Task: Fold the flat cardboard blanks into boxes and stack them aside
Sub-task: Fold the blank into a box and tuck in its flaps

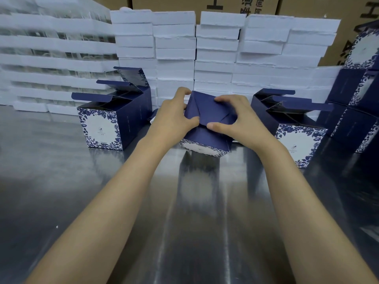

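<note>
Blue box (207, 119) at 12 o'clock is clamped by curled fingers of left hand (172, 117) and right hand (235, 117), base flaps being locked; flipping upright is judged next.

The tabletop (61, 191) is bare metal, smooth and shiny, with soft streaked reflections of what stands on it. The box (207, 111) in the middle is thin cardboard, matt dark blue on its folded flaps, with a white panel printed in blue leaves low on its near side. The open box on the left (100, 128) and the open box on the right (295, 144) are the same matt printed card. Behind them, the stacked white blocks (176, 54) look like foam, dull and rough, ragged along their edges. The cartons (164, 3) at the back are plain brown cardboard with black print.
</note>
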The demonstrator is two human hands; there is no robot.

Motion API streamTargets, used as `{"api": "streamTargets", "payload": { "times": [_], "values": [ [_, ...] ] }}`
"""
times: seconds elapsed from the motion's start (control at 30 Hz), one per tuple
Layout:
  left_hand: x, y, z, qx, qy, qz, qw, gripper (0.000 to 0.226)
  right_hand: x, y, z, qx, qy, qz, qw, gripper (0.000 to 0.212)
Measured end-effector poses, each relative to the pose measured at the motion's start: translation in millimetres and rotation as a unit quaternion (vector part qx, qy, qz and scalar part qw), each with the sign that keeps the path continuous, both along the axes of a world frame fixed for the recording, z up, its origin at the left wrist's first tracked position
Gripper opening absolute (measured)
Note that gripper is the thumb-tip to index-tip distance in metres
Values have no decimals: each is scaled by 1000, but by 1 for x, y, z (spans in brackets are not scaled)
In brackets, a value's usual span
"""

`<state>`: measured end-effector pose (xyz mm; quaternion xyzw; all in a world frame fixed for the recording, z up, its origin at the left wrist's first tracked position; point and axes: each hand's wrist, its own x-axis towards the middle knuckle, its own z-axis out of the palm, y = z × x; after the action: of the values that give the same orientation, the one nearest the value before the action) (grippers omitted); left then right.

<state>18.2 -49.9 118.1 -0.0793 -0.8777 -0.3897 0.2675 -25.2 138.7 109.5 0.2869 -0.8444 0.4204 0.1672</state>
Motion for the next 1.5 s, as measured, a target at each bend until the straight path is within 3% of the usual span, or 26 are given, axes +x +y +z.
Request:
{"api": "streamTargets", "payload": {
  "times": [0.07,0.27,0.47,0.73,1.03,1.17,1.33,1.5],
  "values": [
    [1,-1,1,8,3,-6,1000,59,-2,-3,-1,6,19,-17,1000,66],
    [1,-2,6,27,15,-35,999,59,-5,-8,2,0,96,-70,993,76],
    [7,6,8,7,35,-69,997,43,-8,-7,4,46,145,-163,975,103],
    [7,11,11,-8,26,-69,997,48,-6,-6,3,55,182,-227,955,82],
    [9,11,12,-13,38,-67,997,54,-5,-10,-1,52,182,-246,951,78],
    [13,6,16,16,71,-74,995,52,-3,-4,4,8,139,-217,966,69],
    [12,-1,15,63,69,-63,994,47,2,-1,19,-188,57,-147,969,33],
    [13,-2,17,65,91,-61,992,54,6,4,29,-209,-57,-79,973,47]
  ]
}}
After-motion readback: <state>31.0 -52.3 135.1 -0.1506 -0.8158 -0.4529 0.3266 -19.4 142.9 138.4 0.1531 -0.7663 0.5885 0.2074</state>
